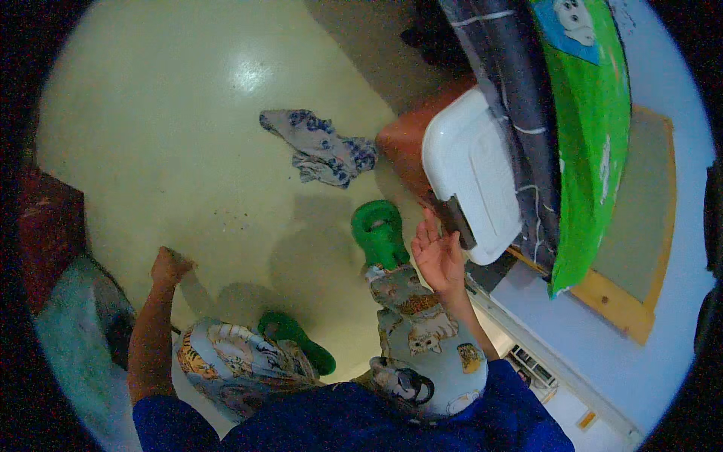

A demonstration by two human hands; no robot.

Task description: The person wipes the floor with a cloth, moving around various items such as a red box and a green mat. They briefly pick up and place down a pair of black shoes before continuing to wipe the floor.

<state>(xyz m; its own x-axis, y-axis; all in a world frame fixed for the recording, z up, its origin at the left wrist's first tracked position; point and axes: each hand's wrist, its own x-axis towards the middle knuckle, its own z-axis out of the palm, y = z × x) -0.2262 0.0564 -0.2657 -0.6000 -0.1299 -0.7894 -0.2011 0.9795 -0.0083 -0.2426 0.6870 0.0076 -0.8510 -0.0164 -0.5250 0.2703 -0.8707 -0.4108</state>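
Note:
My left hand (169,266) is held over the pale floor at the left, its fingers curled in and no object visible in it. To the right, my right hand (438,254) has its palm turned up and fingers apart, beside the dark latch (460,221) of a reddish-brown storage box (404,141); whether it touches the latch is unclear. The box has a white plastic lid (469,169). A crumpled grey cloth with dark patterns (322,148) lies on the floor left of the box. Green slippers (379,231) are on my feet.
Dark fabric with white lines (528,130) and a bright green printed fabric item (590,124) overhang the lid. Behind them is a wood-framed panel (613,305) against the pale wall. A dark red object (53,226) and greenish fabric (79,322) stand at the far left.

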